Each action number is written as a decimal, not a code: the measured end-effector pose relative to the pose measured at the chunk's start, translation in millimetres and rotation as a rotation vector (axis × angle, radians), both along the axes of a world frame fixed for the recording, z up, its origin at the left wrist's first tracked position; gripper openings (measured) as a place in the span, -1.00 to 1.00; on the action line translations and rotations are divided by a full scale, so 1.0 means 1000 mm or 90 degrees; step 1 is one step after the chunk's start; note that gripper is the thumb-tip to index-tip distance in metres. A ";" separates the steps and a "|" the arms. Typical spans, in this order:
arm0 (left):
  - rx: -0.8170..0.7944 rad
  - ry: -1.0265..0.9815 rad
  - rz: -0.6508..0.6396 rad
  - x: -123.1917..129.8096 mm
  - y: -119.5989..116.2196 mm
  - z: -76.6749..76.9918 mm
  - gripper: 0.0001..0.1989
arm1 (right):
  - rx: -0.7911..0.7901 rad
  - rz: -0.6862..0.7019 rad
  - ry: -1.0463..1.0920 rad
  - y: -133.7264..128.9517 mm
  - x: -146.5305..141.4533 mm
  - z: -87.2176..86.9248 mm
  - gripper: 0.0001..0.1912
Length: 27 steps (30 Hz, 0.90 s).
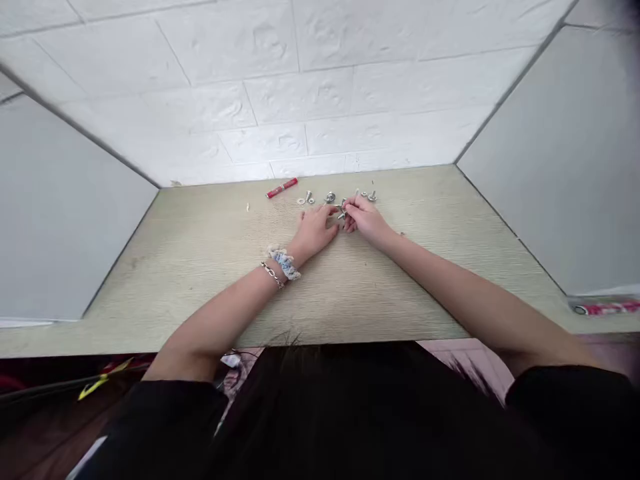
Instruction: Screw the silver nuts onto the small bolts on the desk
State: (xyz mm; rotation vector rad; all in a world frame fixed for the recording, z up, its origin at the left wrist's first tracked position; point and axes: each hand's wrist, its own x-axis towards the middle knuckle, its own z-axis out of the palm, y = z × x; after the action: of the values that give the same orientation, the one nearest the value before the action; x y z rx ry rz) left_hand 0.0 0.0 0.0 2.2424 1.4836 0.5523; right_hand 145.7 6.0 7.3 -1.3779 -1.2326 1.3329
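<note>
My right hand (366, 217) has its thumb and fingers pinched together at a small silver bolt (342, 215). The bolt's metal shows in the gap between my two hands, and my fingertips cover part of it. My left hand (316, 231) rests on the tabletop just left of the bolt, thumb and index finger apart. Behind my left hand are a flat washer (301, 201), another bolt (309, 195), a nut (311, 201) and a clustered metal fastener (330, 197). Past my right hand lie a ring-shaped piece (364, 194) and a bolt with a washer (373, 197).
A red marker-like stick (282, 188) lies near the back of the pale wooden tabletop (200, 267). White brick-patterned wall (280, 107) closes the back, and grey panels (560, 160) flank both sides. Another red item (611, 309) sits at the right edge.
</note>
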 end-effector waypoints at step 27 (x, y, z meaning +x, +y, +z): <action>0.005 -0.246 -0.022 0.002 0.004 -0.004 -0.86 | 0.084 0.090 0.002 0.002 0.005 -0.012 -0.88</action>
State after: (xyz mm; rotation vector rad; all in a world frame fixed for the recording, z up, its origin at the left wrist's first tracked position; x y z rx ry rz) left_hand 2.4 4.2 -3.6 2.0167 1.2434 0.9210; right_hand 150.8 7.7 -5.2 -1.2150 -1.4115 1.3226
